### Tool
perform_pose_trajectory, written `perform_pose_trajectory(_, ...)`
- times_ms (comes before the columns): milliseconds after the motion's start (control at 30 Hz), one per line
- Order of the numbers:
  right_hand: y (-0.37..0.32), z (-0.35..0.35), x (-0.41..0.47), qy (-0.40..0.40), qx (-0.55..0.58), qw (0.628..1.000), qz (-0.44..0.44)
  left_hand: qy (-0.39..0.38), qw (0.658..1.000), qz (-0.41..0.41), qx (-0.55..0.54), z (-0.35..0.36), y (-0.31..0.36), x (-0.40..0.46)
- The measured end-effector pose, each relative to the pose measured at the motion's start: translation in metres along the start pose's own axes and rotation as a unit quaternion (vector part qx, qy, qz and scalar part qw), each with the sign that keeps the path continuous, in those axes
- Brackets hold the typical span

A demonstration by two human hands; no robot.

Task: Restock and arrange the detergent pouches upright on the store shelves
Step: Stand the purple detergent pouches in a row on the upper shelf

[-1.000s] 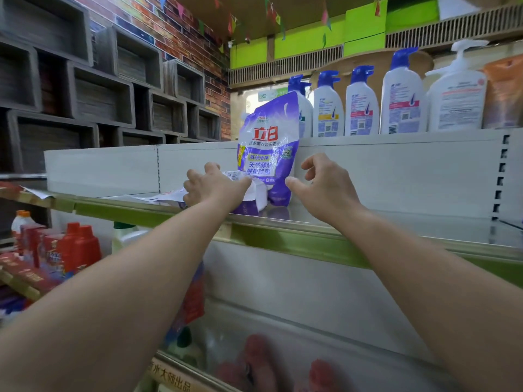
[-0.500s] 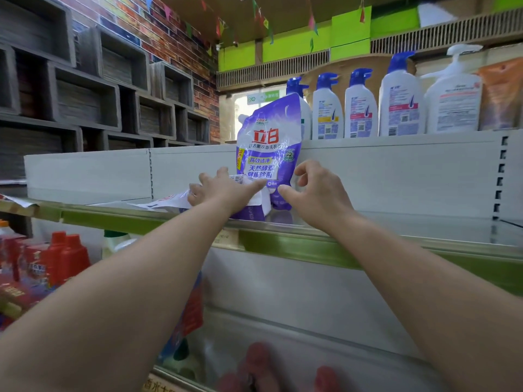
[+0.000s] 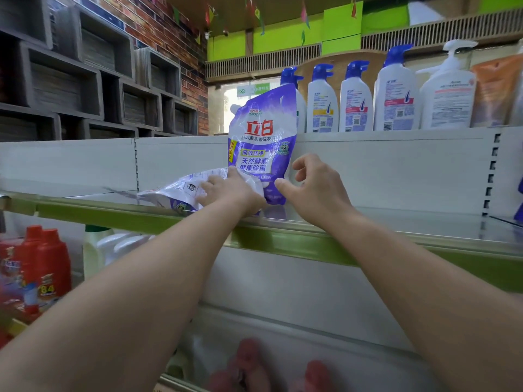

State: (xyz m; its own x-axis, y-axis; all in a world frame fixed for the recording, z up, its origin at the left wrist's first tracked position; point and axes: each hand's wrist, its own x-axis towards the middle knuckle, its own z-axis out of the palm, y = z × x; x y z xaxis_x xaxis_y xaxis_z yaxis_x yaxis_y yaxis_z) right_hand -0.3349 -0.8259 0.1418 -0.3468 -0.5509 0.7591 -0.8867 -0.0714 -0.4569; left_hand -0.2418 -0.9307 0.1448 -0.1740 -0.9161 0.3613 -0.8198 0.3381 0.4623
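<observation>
The big white shelf (image 3: pixel 382 219) has a green front edge and a flat white back wall. One purple detergent pouch (image 3: pixel 261 142) stands up tall on it, leaning on the back wall. A second pouch (image 3: pixel 181 189) lies flat, at 9 o'clock from the standing one, close to the front edge.

The left hand (image 3: pixel 229 192) rests on top of the flat pouch, near where it meets the standing one. I cannot tell if the fingers grip it or just press it. The right hand (image 3: pixel 314 185) holds nothing. Its fingers are loosely curled, just at 3 o'clock from the standing pouch.

I think the job now is to stand the flat pouch up. It looks soft and floppy, so lift it from the top and set its bottom flat. The right hand can keep the tall pouch from tipping.

There is lots of bare shelf at 9 o'clock and 3 o'clock. Watch the front edge, where a pouch could slide off. White shampoo bottles (image 3: pixel 353 100) stand on the ledge at 12 o'clock.
</observation>
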Motion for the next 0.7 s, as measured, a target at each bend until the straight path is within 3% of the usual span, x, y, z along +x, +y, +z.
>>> perform_pose_trajectory(433, 0.004, -0.011, 0.002, 0.035, 0.080, 0.994, 0.069, 0.019, 0.998, 0.066, -0.005, -0.007, 0.003, -0.016)
perform_pose_trajectory(700, 0.007, -0.017, 0.006, 0.061, 0.092, 0.990, 0.086, 0.020, 0.988, 0.153, -0.010, -0.008, 0.041, -0.054)
